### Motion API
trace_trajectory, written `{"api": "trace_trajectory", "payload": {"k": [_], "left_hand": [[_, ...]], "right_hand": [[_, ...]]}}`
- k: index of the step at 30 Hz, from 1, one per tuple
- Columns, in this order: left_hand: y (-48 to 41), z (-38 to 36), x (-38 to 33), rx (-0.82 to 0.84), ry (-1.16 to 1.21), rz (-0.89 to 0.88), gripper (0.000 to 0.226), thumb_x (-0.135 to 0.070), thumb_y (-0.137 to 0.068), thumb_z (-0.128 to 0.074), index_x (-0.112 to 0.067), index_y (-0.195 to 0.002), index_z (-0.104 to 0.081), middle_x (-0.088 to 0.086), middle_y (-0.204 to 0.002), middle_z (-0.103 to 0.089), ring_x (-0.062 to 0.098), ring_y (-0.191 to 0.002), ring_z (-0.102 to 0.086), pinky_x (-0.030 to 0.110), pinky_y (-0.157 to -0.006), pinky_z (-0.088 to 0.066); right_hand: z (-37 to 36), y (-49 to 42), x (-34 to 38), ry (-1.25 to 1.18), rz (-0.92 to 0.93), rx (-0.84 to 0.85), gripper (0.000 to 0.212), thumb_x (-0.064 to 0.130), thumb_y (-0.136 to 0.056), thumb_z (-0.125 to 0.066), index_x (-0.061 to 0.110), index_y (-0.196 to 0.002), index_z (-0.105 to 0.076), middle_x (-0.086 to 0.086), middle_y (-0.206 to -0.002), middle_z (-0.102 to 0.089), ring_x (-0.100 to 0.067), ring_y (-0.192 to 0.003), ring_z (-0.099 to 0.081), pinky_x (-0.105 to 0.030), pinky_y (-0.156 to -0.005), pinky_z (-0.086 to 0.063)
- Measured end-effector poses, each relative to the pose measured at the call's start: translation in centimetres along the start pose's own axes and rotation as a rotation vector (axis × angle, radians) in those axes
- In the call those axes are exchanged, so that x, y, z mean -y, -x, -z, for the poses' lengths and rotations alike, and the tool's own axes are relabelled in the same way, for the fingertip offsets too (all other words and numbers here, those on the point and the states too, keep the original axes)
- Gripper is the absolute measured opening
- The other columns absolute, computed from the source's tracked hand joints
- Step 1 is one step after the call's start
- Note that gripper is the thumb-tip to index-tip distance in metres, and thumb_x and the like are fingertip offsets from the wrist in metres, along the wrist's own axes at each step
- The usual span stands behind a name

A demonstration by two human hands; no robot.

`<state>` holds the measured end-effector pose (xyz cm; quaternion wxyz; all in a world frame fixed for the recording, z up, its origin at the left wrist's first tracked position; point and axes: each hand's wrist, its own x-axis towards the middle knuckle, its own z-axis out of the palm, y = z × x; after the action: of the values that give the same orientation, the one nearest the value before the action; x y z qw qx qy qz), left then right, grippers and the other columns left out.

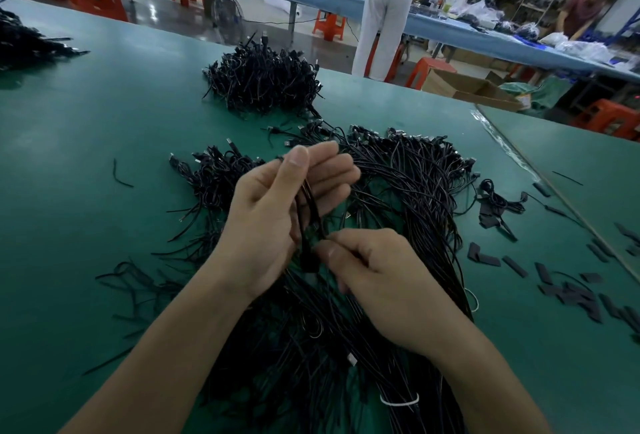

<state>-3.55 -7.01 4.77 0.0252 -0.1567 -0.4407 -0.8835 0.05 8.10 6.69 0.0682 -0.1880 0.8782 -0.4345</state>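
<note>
Folded black cable [309, 215] gripped upright in left hand [273, 215] (fingers half-curled); right hand [377, 274], just below, pinches its lower end.

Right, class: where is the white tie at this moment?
In the head view it sits low and right of centre: the white tie loops round the black cable bundle on the green table, below the right hand.

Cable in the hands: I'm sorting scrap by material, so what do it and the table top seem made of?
The cable: black matte jacket, folded tightly between the left hand and right hand, so likely soft plastic or rubber; its core is hidden. The table: smooth green surface with soft reflections, probably a vinyl or rubber mat, not certain.
</note>
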Motion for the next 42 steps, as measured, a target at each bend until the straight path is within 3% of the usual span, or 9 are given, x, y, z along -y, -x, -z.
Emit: {"api": "trace_trajectory", "payload": {"k": [5,9,12,16,21,30,33,37,42], "left_hand": [[0.2,0.3,1.1,-0.04,-0.648,-0.075,0.041,-0.038,-0.095,-0.047,-0.013,-0.119,-0.068,-0.002,-0.105,-0.076,0.009,-0.102,-0.071,0.023,-0.087,-0.057],[0.3,0.2,0.7,0.097,-0.846,0.107,0.042,-0.039,-0.1,-0.046,-0.012,-0.09,-0.076,0.001,-0.076,-0.074,0.017,-0.069,-0.071,0.029,-0.062,-0.057],[0.7,-0.5,-0.2,0.231,-0.621,0.297,0.054,-0.042,-0.1,-0.042,-0.013,-0.066,-0.071,0.007,-0.06,-0.068,0.02,-0.051,-0.063,0.029,-0.05,-0.05],[1.0,-0.7,-1.0,0.312,-0.515,0.396,0.058,-0.049,-0.099,-0.036,-0.017,-0.063,-0.069,0.004,-0.05,-0.061,0.015,-0.041,-0.058,0.018,-0.043,-0.043],[0.9,-0.2,-0.9,0.325,-0.551,0.414,0.061,-0.058,-0.096,-0.038,-0.018,-0.053,-0.058,-0.005,-0.039,-0.041,0.009,-0.031,-0.037,0.017,-0.04,-0.035],[0.9,0.6,-1.1,0.475,-0.292,0.443,0.054,-0.049,-0.101,-0.043,-0.023,-0.054,-0.045,-0.006,-0.042,-0.038,0.007,-0.034,-0.042,0.015,-0.039,-0.033],[0.9,0.6,-1.0,0.453,-0.278,0.462,0.054,-0.049,-0.1,-0.045,-0.022,-0.054,-0.044,-0.005,-0.042,-0.038,0.011,-0.041,-0.052,0.018,-0.042,-0.04],[0.7,0.0,-0.6,0.376,-0.368,0.422,0.055,-0.048,-0.098,-0.041,-0.02,-0.051,-0.044,0.009,-0.047,-0.042,0.013,-0.045,-0.056,0.019,-0.048,-0.045],[0.6,-0.5,-0.1,0.216,-0.595,0.395,0.066,-0.047,-0.099,-0.04,0.007,-0.061,-0.049,0.014,-0.06,-0.055,0.009,-0.048,-0.056,0.015,-0.054,-0.045]], "right_hand": [[0.4,0.4,0.9,0.115,0.07,0.056,0.038,0.028,-0.1,-0.055,0.014,-0.065,-0.054,0.005,-0.051,-0.042,-0.007,-0.044,-0.032,-0.021,-0.042,-0.027],[1.2,0.3,0.8,0.089,0.128,-0.04,0.029,0.029,-0.097,-0.06,0.023,-0.069,-0.064,0.012,-0.052,-0.049,-0.004,-0.045,-0.04,-0.02,-0.047,-0.04],[1.7,0.0,0.5,-0.096,0.155,-0.135,0.02,0.023,-0.096,-0.064,0.023,-0.077,-0.07,0.008,-0.059,-0.063,-0.007,-0.054,-0.061,-0.022,-0.058,-0.049],[1.8,-0.2,0.3,-0.28,0.177,-0.188,0.018,0.016,-0.091,-0.072,0.018,-0.074,-0.065,-0.007,-0.057,-0.066,-0.032,-0.055,-0.068,-0.047,-0.062,-0.056],[2.5,-0.3,0.3,-0.205,0.158,-0.305,0.024,0.032,-0.075,-0.082,0.017,-0.074,-0.064,-0.003,-0.063,-0.067,-0.01,-0.055,-0.056,-0.022,-0.053,-0.047],[3.6,-0.5,-0.2,-0.26,0.138,-0.056,0.016,0.032,-0.083,-0.075,0.025,-0.079,-0.062,0.001,-0.097,-0.073,-0.029,-0.091,-0.068,-0.041,-0.084,-0.058],[3.7,-0.4,-0.2,-0.196,0.144,-0.018,0.02,0.04,-0.082,-0.071,0.024,-0.081,-0.06,-0.009,-0.083,-0.064,-0.037,-0.078,-0.06,-0.049,-0.072,-0.053],[3.6,-0.3,-0.4,-0.061,0.155,-0.044,0.016,0.038,-0.087,-0.066,0.027,-0.082,-0.056,0.011,-0.066,-0.052,-0.006,-0.061,-0.045,-0.024,-0.057,-0.042],[2.8,-0.4,-0.6,0.011,0.16,-0.155,0.019,0.025,-0.093,-0.067,0.028,-0.08,-0.053,0.014,-0.065,-0.058,-0.002,-0.056,-0.047,-0.02,-0.054,-0.04]]}}
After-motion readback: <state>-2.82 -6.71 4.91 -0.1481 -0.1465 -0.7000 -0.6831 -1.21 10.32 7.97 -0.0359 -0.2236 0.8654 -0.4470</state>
